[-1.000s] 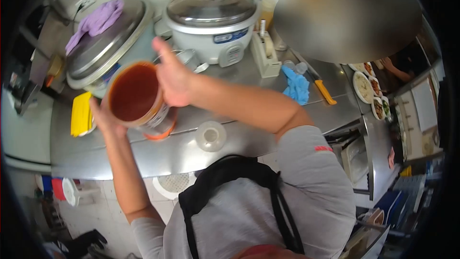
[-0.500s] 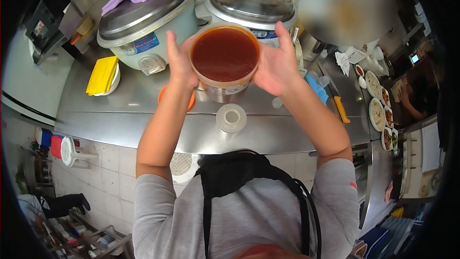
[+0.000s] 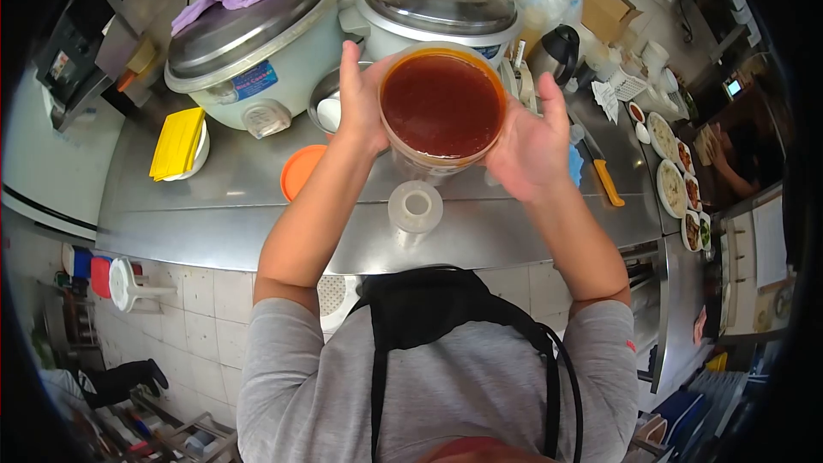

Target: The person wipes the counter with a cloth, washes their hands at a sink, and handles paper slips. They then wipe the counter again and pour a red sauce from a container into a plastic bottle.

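A clear round tub full of dark red sauce is held up over the steel counter. My left hand presses on its left side with the thumb up, and my right hand holds its right side, thumb also raised. Just below the tub, nearer to me, a clear bottle with an open round mouth stands on the counter. An orange lid lies left of the bottle. Behind my left hand is a metal bowl with something white in it.
Two rice cookers stand at the back. Yellow cloths rest on a white bowl at the left. At the right are an orange-handled knife, a blue cloth and food dishes. A person's arm shows far right.
Both my hands have moved right with the tub. More of the orange lid and the metal bowl now show at the left.
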The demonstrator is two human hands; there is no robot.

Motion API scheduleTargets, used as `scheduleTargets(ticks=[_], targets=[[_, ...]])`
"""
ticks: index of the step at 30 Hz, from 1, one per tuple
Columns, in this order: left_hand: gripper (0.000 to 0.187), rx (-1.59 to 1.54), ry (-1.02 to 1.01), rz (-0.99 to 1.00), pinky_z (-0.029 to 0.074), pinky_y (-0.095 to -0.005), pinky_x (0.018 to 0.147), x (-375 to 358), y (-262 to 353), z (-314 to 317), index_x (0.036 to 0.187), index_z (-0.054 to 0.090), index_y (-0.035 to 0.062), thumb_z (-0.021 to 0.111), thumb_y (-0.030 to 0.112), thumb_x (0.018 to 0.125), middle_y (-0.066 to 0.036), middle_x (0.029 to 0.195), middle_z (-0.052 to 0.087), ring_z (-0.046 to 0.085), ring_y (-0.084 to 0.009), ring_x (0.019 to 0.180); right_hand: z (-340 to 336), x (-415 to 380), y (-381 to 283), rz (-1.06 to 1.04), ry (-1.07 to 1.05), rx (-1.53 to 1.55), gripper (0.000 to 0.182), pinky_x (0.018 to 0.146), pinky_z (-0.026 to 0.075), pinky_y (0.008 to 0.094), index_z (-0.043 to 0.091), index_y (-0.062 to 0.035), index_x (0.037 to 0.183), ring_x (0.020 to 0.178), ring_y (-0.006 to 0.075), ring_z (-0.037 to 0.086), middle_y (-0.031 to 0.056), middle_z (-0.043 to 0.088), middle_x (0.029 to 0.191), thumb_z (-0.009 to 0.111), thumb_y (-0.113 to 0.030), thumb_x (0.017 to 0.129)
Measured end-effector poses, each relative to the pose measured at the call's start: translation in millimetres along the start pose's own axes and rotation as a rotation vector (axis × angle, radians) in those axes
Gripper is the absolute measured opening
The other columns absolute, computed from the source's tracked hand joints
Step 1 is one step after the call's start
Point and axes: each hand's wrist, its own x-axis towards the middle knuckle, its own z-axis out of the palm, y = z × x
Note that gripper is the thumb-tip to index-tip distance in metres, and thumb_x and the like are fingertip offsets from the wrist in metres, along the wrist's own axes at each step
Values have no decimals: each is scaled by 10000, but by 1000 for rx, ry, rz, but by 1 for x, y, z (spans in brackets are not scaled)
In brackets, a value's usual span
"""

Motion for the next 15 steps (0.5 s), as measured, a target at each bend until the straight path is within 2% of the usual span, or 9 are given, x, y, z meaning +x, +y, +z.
scheduleTargets(ticks=[15], targets=[[830,8,-103,-98,336,-402,894,24,-21,14,1162,338,-72,145,628,760,-200,1153,420,408,-301,1072,-3,-28,-17,-95,91,-16,640,965,228,342,270,25,1204,1141,216,331,121,362,1220,239,-487,821]])
